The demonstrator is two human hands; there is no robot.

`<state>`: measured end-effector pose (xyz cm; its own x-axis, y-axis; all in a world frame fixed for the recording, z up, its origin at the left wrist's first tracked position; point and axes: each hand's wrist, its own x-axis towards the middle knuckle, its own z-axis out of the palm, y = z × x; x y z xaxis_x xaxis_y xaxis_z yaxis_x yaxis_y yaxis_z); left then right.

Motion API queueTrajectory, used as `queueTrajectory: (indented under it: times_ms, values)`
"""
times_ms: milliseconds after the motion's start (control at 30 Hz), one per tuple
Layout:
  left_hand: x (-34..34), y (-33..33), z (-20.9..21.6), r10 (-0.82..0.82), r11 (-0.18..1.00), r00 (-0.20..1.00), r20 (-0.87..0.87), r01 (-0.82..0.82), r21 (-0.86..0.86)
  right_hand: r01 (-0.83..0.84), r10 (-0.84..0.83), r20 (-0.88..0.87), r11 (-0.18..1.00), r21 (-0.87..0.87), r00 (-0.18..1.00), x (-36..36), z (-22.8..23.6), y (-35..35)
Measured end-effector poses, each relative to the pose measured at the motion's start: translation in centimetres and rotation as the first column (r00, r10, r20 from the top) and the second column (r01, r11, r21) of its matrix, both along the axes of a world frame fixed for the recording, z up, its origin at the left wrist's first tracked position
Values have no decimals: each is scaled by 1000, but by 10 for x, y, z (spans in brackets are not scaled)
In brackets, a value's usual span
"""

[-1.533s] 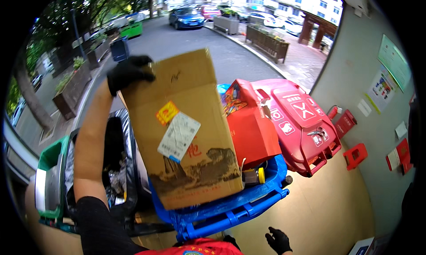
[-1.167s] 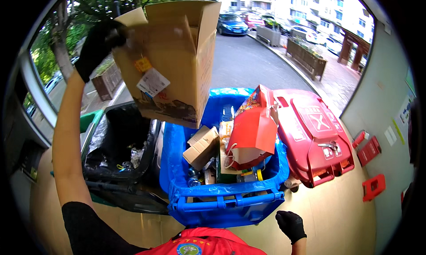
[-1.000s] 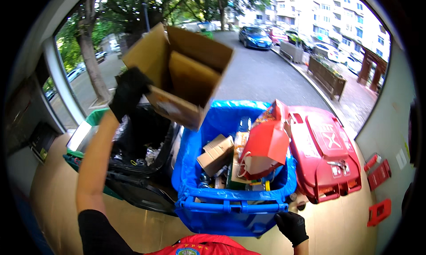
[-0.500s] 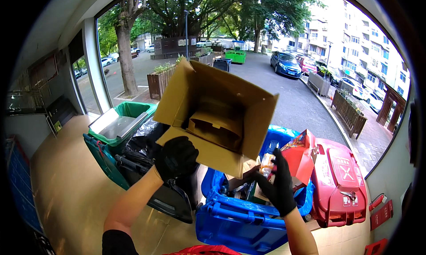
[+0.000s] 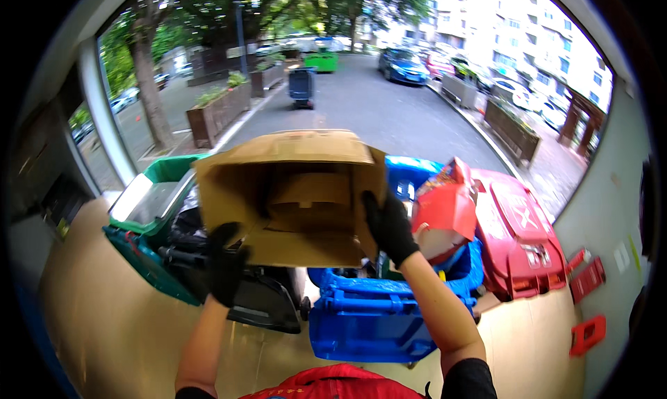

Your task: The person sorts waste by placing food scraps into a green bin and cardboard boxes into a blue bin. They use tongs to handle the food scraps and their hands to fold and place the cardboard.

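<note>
An open cardboard box [image 5: 313,250], brown and with a smaller cardboard piece inside, is held up in front of me with its mouth facing me. My left hand [image 5: 226,268], in a black glove and a little blurred, grips its lower left edge. On the other side my right hand [image 5: 390,227], gloved in black too, clasps the right wall. Below and behind the box stands a blue bin [image 5: 375,329] with its lid hanging open toward me. A red paper bag [image 5: 445,215] sticks up out of that bin, close to my right forearm.
Left of the blue bin are a black bin with its lid [image 5: 267,305] hanging down and a green bin [image 5: 156,222]. A red bin [image 5: 521,236], lid down, stands at the right by the wall. Outside are planters [image 5: 219,114], a dark wheeled bin [image 5: 301,86] and parked cars.
The box has moved down and left and turned more level. My right hand has gone from open above the blue bin to the box's right side. The view has shifted.
</note>
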<state>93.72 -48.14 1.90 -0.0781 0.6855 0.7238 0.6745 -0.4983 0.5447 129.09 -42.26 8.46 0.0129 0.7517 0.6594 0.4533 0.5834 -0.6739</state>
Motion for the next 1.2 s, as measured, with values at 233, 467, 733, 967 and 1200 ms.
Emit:
queueTrajectory:
  times_ms: [233, 467, 733, 967, 1200]
  values:
    - [-6, 22, -20, 362, 919, 931, -58, -345, 189, -106, 107, 119, 994, -19, 987, 1, -29, -4]
    - [-31, 40, -27, 64, 996, 983, 171, -73, 44, 688, -652, 409, 721, 77, 638, 154, -41, 32]
    - [25, 59, 38, 116, 988, 970, 212, -91, -126, 221, -414, -326, 842, -493, 850, 339, -145, 84]
    - [107, 63, 113, -91, 988, 871, 482, 138, -63, 187, -201, 53, 962, 200, 978, 292, 51, -22]
    - [179, 85, 130, -266, 956, 817, 512, 293, 28, 167, -455, 573, 859, 484, 681, 196, 152, -112]
